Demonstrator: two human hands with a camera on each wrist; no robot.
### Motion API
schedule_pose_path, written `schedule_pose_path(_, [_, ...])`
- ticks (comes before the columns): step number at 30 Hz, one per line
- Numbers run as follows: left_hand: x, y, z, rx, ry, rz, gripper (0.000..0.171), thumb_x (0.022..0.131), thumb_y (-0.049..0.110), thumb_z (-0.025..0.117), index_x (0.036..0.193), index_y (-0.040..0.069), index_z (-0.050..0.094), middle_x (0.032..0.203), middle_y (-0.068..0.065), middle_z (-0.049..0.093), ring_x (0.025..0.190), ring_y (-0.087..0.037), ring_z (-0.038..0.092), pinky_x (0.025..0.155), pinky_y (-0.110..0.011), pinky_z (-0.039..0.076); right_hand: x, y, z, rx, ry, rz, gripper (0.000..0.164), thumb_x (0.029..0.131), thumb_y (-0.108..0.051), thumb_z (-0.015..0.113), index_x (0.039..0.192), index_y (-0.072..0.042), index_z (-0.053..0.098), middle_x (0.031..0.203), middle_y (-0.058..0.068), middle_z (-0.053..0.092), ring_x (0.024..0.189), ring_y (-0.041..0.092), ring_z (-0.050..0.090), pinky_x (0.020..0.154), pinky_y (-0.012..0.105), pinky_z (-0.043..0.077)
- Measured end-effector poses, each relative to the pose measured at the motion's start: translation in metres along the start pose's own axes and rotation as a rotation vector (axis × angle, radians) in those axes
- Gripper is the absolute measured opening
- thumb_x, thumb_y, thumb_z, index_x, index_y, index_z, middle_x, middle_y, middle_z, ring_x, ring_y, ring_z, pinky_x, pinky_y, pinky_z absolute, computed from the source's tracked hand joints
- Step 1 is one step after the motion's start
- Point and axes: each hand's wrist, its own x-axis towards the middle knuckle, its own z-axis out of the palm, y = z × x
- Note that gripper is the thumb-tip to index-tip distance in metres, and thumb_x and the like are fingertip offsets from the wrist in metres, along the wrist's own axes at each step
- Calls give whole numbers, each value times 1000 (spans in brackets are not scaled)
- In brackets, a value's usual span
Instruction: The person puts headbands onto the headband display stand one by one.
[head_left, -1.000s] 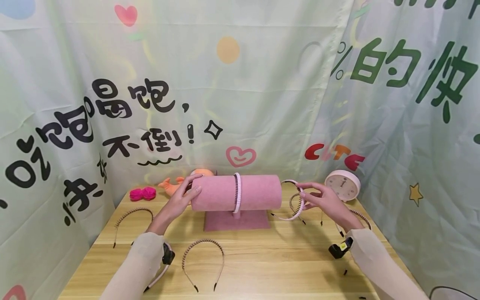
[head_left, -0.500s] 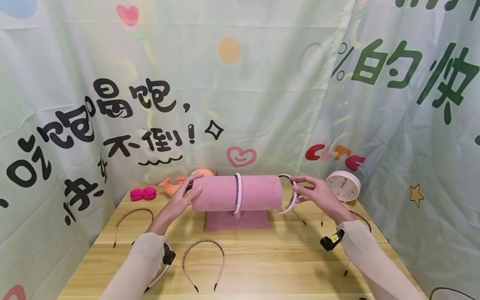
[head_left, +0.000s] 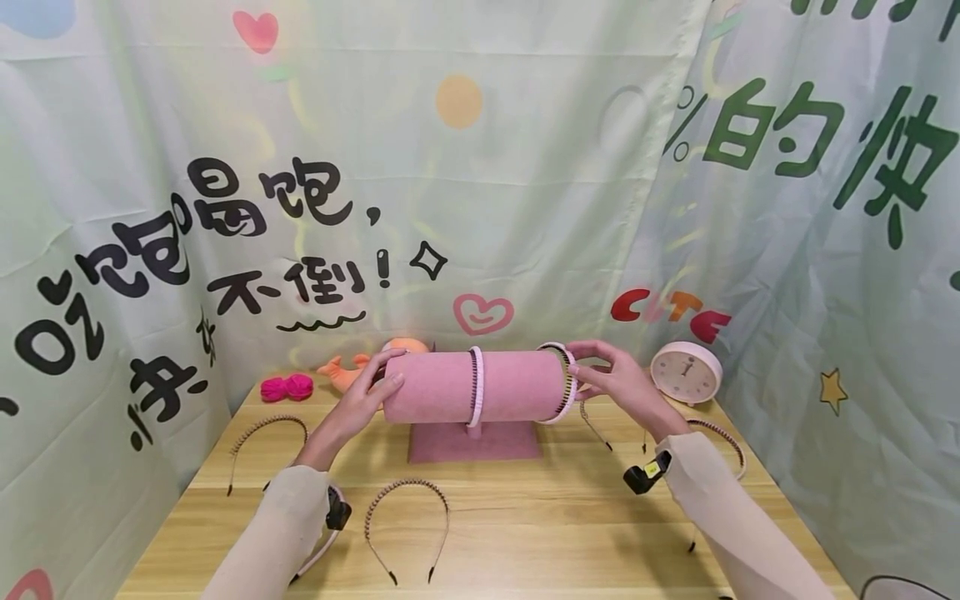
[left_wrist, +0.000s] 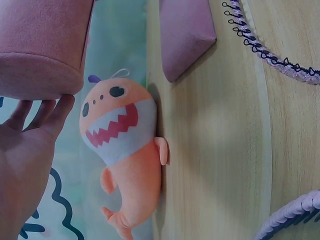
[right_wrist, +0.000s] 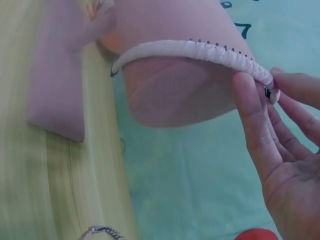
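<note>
A pink, velvety headband display stand [head_left: 435, 387] with a cylindrical roll stands on the wooden table. My left hand [head_left: 356, 408] holds the roll's left end; in the left wrist view its fingertips [left_wrist: 62, 106] touch the end's rim. One pale pink headband [head_left: 477, 387] with dark teeth circles the roll's middle. My right hand [head_left: 615, 383] pinches a second pale headband [right_wrist: 200, 50] between thumb and fingers. That headband lies around the roll's right end, with its dark tip [right_wrist: 114, 72] at the side toward the base.
An orange shark plush [left_wrist: 135, 165] and a bright pink bow-like item [head_left: 287, 387] lie behind left. A round clock [head_left: 686, 371] stands back right. Several headbands lie on the table, one [head_left: 407, 483] in front and one [head_left: 267, 421] at left. Printed cloth [head_left: 525, 167] hangs behind.
My right hand has moved left, bringing its headband from beside the roll onto its right end. My left hand has stayed on the left end.
</note>
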Motion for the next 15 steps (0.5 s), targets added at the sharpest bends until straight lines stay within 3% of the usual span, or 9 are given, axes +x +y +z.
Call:
schedule_pose_path(6, [0, 0, 0, -5, -10, 23, 52, 116, 30, 55, 164, 20, 41, 166, -19, 42, 156, -41, 39, 118, -65, 42, 4, 1, 6, 9, 10, 15, 56, 104, -29, 77, 153, -10, 58, 149, 19, 58, 105, 18, 77, 86, 42, 66])
schedule_pose_path(15, [-1, -1, 0, -7, -6, 25, 51, 116, 28, 55, 164, 20, 42, 167, -19, 42, 157, -40, 38, 120, -64, 40, 7, 5, 10, -17, 19, 12, 54, 105, -31, 77, 152, -11, 60, 145, 25, 62, 94, 18, 77, 80, 37, 64])
